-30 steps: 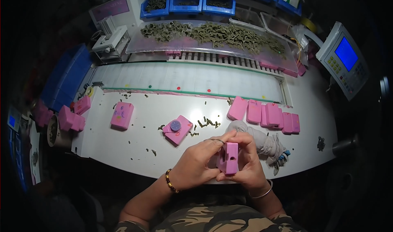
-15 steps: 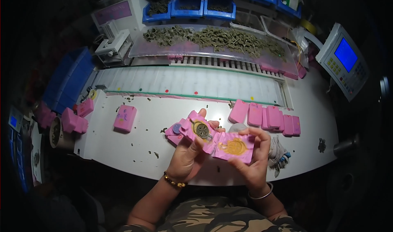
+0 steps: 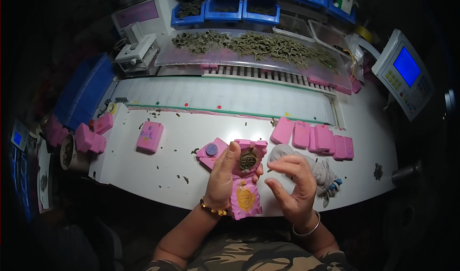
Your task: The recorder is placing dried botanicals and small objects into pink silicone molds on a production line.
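Note:
My left hand (image 3: pixel 222 177) grips an opened pink mould. Its upper half (image 3: pixel 256 146) carries a dark round openwork piece (image 3: pixel 248 161); the lower half (image 3: pixel 235 208) hangs below, with a yellow-stained round cavity. Just right of the mould, my right hand (image 3: pixel 297 189) is open and empty, fingers curved with thumb and fingertips apart. Behind the left hand another pink block (image 3: pixel 206 158) lies on the white worktop, a small blue-grey disc (image 3: pixel 211 149) on it. A pale grey bundled cloth (image 3: pixel 321 173) lies beyond my right hand.
Pink blocks stand in a row (image 3: pixel 300 134) at right, one alone (image 3: pixel 149 137) at left, others by a round container (image 3: pixel 66 153). A glass-edged channel (image 3: pixel 225 91), tray of dark small pieces (image 3: pixel 167 55), blue bins (image 3: pixel 223 8), white press (image 3: pixel 136 55) and keypad display (image 3: pixel 402 74) surround the worktop.
The closed mould held in both hands came open, showing its two halves. Since then it has turned upright in my left hand, and my right hand has let go.

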A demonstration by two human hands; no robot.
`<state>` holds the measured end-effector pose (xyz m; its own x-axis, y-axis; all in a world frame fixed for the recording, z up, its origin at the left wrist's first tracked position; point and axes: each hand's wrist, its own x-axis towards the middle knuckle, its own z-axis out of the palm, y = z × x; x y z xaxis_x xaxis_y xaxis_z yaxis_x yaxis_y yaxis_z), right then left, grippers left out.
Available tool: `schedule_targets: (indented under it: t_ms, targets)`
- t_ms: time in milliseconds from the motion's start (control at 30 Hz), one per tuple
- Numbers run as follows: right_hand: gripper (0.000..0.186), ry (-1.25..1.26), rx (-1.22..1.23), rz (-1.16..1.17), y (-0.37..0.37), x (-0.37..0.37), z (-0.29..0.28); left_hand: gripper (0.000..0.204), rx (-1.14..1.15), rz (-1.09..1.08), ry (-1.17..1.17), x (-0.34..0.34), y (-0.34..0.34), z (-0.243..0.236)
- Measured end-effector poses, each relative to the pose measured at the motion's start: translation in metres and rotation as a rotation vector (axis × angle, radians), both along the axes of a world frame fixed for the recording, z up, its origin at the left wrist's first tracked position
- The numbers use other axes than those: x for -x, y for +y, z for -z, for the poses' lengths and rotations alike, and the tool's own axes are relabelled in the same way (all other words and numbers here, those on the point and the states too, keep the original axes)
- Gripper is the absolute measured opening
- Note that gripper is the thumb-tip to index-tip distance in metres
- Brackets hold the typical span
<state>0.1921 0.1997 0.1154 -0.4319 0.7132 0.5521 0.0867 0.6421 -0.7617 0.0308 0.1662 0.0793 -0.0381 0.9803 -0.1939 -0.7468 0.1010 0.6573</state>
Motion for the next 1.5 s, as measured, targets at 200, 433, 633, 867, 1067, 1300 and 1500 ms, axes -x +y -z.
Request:
schedule_targets:
  t_ms: [200,433,633,867,1067,1300,1500]
  targets:
    - [0.039,-0.149,-0.255,0.123,0.012,0.007,0.002,0.035,0.021,-0.068,0.001,-0.01,-0.003,-0.004]
    - [0.027,-0.204,-0.14,0.073,0.012,0.008,0.002,0.033,0.077,-0.139,0.085,-0.009,-0.004,-0.006]
    - [0.024,-0.266,-0.209,0.027,0.016,0.004,-0.006,0.035,0.081,-0.154,0.187,-0.015,-0.005,-0.002]
    - [0.026,-0.226,-0.258,-0.049,0.023,0.003,-0.001,0.033,0.068,-0.209,0.238,-0.019,-0.004,0.0]
    - [0.025,-0.15,0.143,-0.225,0.022,-0.008,-0.003,0.032,0.011,-0.236,0.298,-0.018,0.002,0.012]
    - [0.037,-0.234,0.063,-0.256,0.024,-0.001,-0.011,0.035,0.041,-0.24,0.261,-0.016,0.005,0.025]
    - [0.047,-0.198,0.261,-0.228,0.011,0.005,0.006,0.037,0.127,-0.277,0.194,-0.015,0.004,0.002]
